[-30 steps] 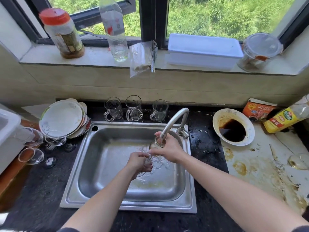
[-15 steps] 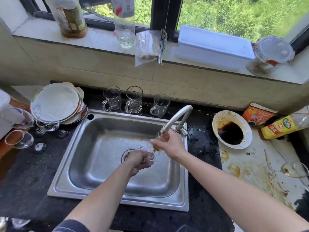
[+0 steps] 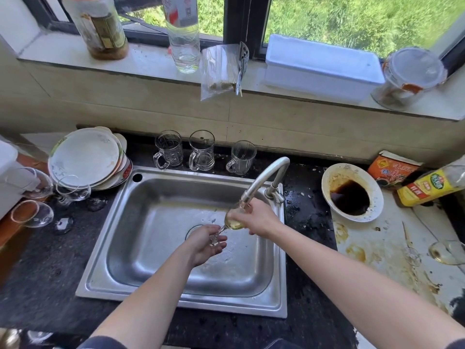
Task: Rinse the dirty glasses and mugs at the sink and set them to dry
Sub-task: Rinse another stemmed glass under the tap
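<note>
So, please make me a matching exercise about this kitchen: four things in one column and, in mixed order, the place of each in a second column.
Things
1. wine glass
2. glass mugs
3. stack of plates
4. bowl of dark sauce

Places
A. left of the sink
B. under the tap, held by the left hand and right hand
C. in a row behind the sink
D. right of the sink

Pairs: 1-B, 2-C, 3-A, 4-D
</note>
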Action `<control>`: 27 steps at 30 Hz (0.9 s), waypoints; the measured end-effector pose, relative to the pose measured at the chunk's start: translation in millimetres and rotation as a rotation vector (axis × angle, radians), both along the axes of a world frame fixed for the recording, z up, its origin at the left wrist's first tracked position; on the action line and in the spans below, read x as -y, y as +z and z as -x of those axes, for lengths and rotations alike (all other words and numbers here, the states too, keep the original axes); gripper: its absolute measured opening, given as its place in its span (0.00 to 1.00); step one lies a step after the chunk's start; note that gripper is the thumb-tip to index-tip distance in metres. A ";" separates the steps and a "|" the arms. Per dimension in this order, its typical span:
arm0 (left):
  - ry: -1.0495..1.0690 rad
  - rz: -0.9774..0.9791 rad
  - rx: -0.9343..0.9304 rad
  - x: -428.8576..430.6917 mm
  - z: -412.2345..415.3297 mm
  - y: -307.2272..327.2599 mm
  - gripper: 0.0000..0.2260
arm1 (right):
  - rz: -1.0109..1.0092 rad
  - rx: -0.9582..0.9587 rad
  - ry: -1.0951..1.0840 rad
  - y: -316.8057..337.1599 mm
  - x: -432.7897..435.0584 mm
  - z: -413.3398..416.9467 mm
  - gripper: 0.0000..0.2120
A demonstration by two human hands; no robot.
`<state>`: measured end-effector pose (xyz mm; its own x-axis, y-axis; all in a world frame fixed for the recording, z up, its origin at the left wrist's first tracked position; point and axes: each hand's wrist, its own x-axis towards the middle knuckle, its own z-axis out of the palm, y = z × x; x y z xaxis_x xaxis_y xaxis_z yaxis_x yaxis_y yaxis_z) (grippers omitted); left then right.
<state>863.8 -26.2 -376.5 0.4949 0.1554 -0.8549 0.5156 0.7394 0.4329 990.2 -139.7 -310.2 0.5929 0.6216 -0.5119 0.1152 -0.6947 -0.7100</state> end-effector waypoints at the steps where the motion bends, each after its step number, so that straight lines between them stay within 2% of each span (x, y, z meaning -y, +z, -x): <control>1: -0.021 -0.008 -0.008 -1.3 0.9 -0.4 0.04 | -0.026 -0.039 0.048 0.3 0.9 -0.4 0.32; 3: -0.069 -0.014 -0.039 -1.6 3.4 0.1 0.05 | -0.048 -0.076 0.101 4.0 -0.1 -1.3 0.29; 5: -0.081 -0.016 -0.043 -0.3 3.6 3.2 0.06 | -0.014 0.013 0.055 7.1 -2.7 -3.4 0.21; 7: -0.025 -0.027 -0.027 0.7 2.9 5.2 0.05 | 0.080 0.114 0.032 7.0 -3.3 -6.7 0.24; 10: 0.073 -0.022 -0.005 -3.5 3.7 4.5 0.03 | 0.101 0.025 0.110 1.2 -2.1 -5.8 0.25; 12: 0.074 -0.020 -0.007 -7.1 2.3 3.5 0.03 | 0.037 0.035 0.033 -0.1 -1.7 -6.2 0.23; 14: 0.054 -0.029 -0.043 -8.5 1.7 3.1 0.02 | 0.062 0.045 -0.018 1.5 -1.9 -8.5 0.22; 16: 0.041 -0.054 -0.074 -8.9 2.9 4.0 0.03 | 0.126 -0.039 0.042 2.6 -3.0 -10.2 0.22; 18: 0.070 -0.127 -0.068 -9.1 3.1 5.7 0.05 | 0.097 -0.149 0.043 -0.5 -2.5 -13.5 0.23; 20: 0.118 -0.310 -0.030 -12.1 1.3 11.8 0.08 | 0.052 -0.163 0.030 -3.3 -1.8 -16.7 0.29; 22: 0.077 -0.603 0.000 -16.7 -2.3 28.9 0.08 | 0.074 -0.100 0.063 -7.7 -0.4 -17.5 0.31; 25: -0.194 -1.145 -0.006 -21.8 -9.0 60.0 0.05 | 0.163 0.041 0.132 -12.5 3.9 -16.3 0.32; 27: -0.306 -1.380 0.002 -23.0 -12.1 74.7 0.06 | 0.207 0.109 0.160 -14.8 6.4 -15.4 0.31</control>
